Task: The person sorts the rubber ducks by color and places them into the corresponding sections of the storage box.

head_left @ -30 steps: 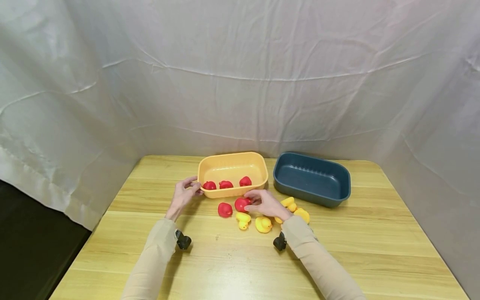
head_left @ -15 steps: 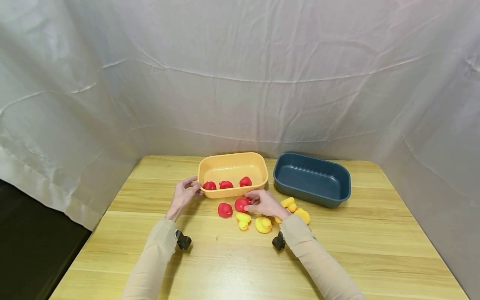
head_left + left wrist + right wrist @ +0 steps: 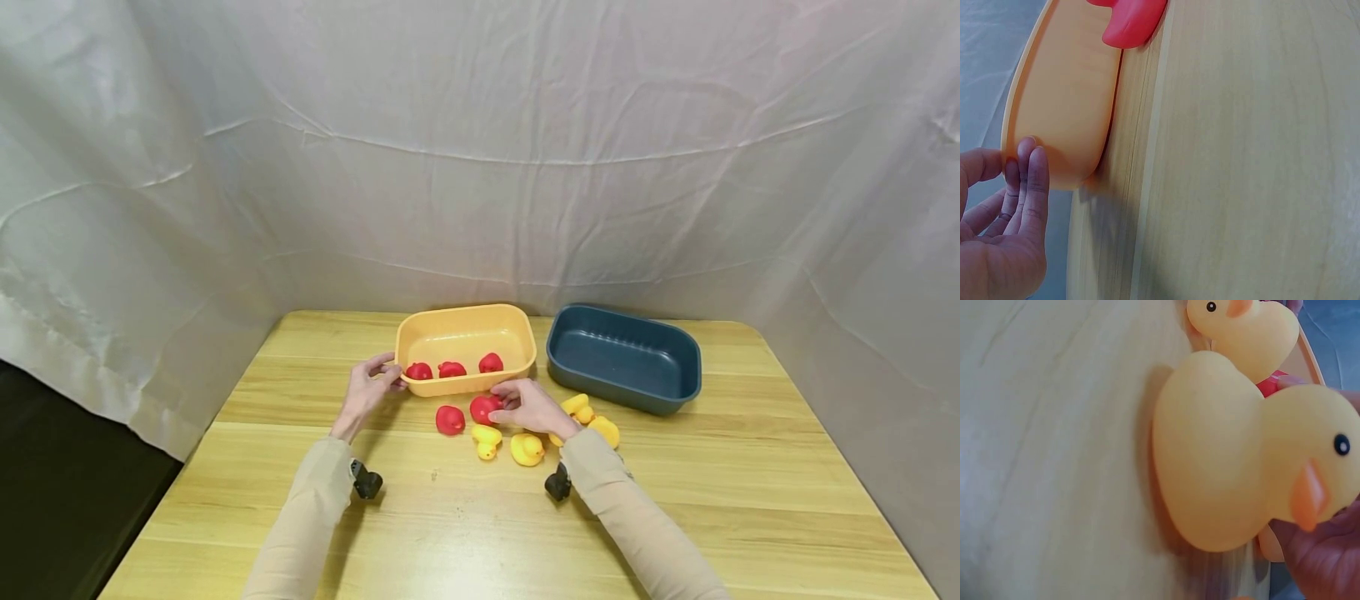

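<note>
My right hand (image 3: 534, 408) has its grip curled onto a red duck (image 3: 482, 407) on the table (image 3: 675, 500), fingers over its top and right side; the duck lies just left of the palm, hard against the near wall of the orange tub (image 3: 465, 346). My left hand (image 3: 369, 387) is farther from that duck and rests relaxed fingers on the tub's left end, steadying it without clasping. Just beside the right grip, nearer me, sit two yellow ducks (image 3: 527, 449); another red duck (image 3: 450, 419) lies to the left. Beyond the grip, the orange tub holds three red ducks. Farther right, the dark blue tub (image 3: 624, 357) looks empty.
</note>
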Action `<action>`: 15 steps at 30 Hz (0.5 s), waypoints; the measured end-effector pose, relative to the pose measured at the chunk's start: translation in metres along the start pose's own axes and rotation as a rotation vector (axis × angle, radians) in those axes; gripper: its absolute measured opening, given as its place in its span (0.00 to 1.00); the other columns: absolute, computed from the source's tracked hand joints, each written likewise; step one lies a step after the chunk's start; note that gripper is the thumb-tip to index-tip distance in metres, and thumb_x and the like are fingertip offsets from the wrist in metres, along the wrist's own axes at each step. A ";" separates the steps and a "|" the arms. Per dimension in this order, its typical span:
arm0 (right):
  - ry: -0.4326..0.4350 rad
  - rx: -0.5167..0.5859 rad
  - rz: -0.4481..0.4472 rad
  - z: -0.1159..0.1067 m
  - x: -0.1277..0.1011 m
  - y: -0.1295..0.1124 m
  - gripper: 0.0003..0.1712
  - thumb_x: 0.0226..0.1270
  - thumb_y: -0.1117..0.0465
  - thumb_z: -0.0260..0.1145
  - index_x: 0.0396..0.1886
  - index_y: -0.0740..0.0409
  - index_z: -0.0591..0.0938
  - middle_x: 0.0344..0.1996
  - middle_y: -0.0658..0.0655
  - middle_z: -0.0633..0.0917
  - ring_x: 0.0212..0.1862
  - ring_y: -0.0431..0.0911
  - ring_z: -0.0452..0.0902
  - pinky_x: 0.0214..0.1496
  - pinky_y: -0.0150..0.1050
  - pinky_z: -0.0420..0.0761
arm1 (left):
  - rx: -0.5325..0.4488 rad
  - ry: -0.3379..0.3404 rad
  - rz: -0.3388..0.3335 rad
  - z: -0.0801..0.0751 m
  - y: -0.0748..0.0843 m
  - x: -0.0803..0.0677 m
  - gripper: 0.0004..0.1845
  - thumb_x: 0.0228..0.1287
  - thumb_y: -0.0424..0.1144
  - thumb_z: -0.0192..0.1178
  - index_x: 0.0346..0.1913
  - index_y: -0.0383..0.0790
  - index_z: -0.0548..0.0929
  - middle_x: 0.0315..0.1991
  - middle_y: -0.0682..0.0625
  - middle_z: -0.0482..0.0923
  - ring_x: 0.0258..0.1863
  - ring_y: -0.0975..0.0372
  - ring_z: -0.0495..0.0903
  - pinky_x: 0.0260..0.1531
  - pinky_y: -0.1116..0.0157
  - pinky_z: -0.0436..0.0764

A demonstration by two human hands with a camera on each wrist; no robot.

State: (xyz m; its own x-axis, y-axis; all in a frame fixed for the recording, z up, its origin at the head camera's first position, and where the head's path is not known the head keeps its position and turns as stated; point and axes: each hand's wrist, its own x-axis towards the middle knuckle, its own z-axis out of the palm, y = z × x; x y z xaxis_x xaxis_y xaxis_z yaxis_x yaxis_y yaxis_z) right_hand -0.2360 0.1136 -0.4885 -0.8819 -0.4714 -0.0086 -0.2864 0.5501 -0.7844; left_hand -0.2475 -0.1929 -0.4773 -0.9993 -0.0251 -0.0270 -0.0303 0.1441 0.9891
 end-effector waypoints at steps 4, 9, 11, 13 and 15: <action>0.008 0.006 -0.002 0.000 -0.001 0.000 0.25 0.62 0.61 0.75 0.57 0.68 0.82 0.50 0.63 0.87 0.44 0.47 0.83 0.53 0.41 0.86 | -0.004 0.001 0.000 0.000 0.000 0.000 0.24 0.73 0.27 0.54 0.68 0.21 0.69 0.41 0.39 0.81 0.28 0.68 0.83 0.44 0.62 0.90; 0.021 0.014 -0.006 -0.001 -0.004 -0.002 0.25 0.62 0.61 0.74 0.57 0.68 0.82 0.51 0.64 0.87 0.45 0.48 0.83 0.55 0.43 0.85 | -0.005 0.001 0.001 0.000 -0.001 0.001 0.24 0.73 0.27 0.54 0.68 0.21 0.68 0.40 0.41 0.80 0.29 0.68 0.83 0.44 0.62 0.90; 0.026 0.022 -0.013 -0.001 -0.005 -0.002 0.25 0.62 0.61 0.74 0.57 0.68 0.82 0.51 0.64 0.87 0.46 0.49 0.83 0.55 0.44 0.86 | -0.006 0.000 0.002 0.000 -0.001 0.001 0.24 0.73 0.27 0.54 0.68 0.21 0.69 0.40 0.41 0.80 0.29 0.68 0.83 0.45 0.61 0.90; 0.030 0.037 -0.023 -0.001 -0.006 -0.003 0.25 0.62 0.61 0.74 0.57 0.68 0.82 0.51 0.64 0.87 0.46 0.49 0.83 0.55 0.44 0.86 | -0.008 0.000 0.002 0.000 -0.001 0.001 0.24 0.73 0.27 0.54 0.68 0.21 0.69 0.40 0.41 0.81 0.29 0.68 0.83 0.45 0.61 0.90; 0.035 0.056 -0.033 -0.001 -0.006 -0.003 0.25 0.62 0.61 0.74 0.57 0.69 0.82 0.51 0.65 0.87 0.46 0.50 0.83 0.55 0.45 0.86 | -0.009 0.001 0.002 0.000 -0.001 0.001 0.24 0.73 0.27 0.54 0.68 0.21 0.69 0.40 0.41 0.81 0.29 0.68 0.83 0.45 0.61 0.90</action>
State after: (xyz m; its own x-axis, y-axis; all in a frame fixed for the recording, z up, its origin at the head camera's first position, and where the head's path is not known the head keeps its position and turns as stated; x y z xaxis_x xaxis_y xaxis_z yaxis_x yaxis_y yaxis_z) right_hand -0.2304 0.1159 -0.4855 -0.8853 -0.4634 0.0391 -0.2950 0.4945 -0.8176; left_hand -0.2482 -0.1928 -0.4784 -0.9994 -0.0259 -0.0245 -0.0278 0.1351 0.9904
